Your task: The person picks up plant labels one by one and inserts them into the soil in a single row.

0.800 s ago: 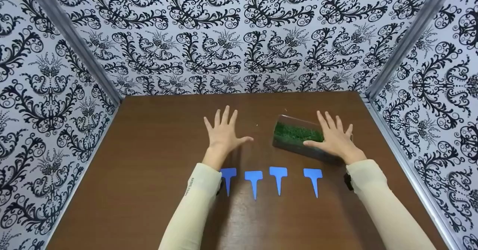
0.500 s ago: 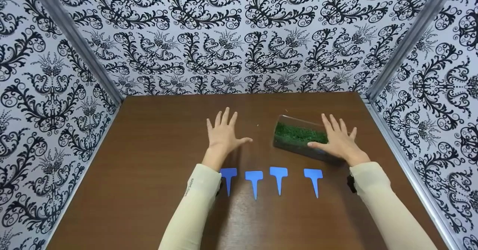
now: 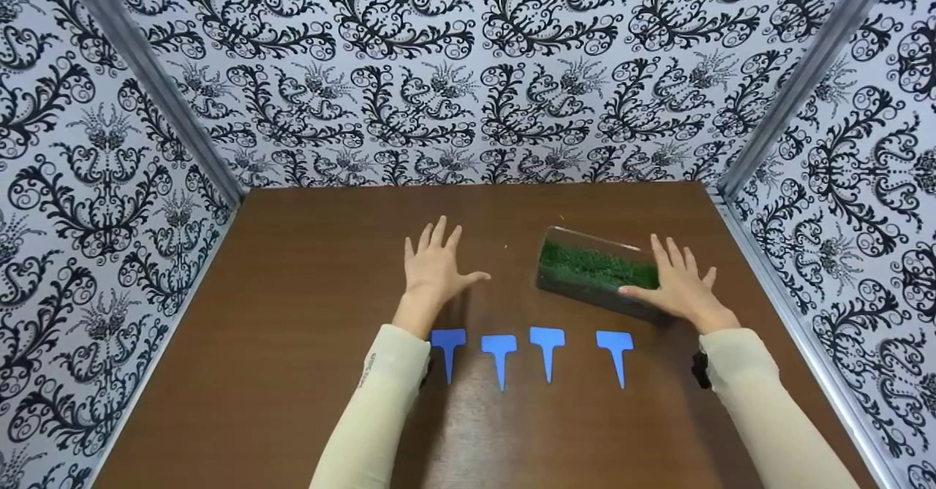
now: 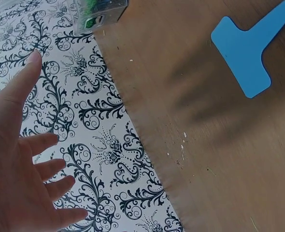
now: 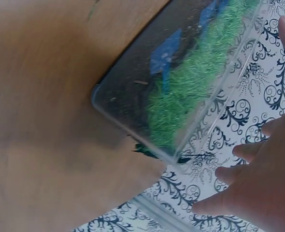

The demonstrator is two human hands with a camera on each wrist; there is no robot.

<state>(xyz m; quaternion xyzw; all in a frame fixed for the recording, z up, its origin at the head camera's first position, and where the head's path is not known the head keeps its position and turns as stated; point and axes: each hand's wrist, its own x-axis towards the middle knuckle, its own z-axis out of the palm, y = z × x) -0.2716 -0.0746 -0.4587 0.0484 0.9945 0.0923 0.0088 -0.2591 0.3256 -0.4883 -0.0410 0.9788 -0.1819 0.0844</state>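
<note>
Four blue T-shaped tags lie in a row on the brown table, among them the rightmost tag (image 3: 615,341) and another tag (image 3: 547,338). Behind them stands a clear box (image 3: 596,295) of green grass-like material (image 3: 585,262), set at a slant. My left hand (image 3: 433,273) is over the table left of the box, fingers spread, holding nothing; a blue tag (image 4: 244,55) shows in its wrist view. Spread above the box's right end, my right hand (image 3: 681,284) grips nothing; whether it touches the box I cannot tell. Blue shapes (image 5: 165,53) show at the box's side.
Patterned walls (image 3: 468,72) with grey metal corner posts stand behind and on both sides of the table (image 3: 292,292). Small pale specks (image 4: 183,145) lie on the tabletop.
My right hand has moved to the right and slightly toward me, uncovering more of the box. My left hand has shifted only slightly.
</note>
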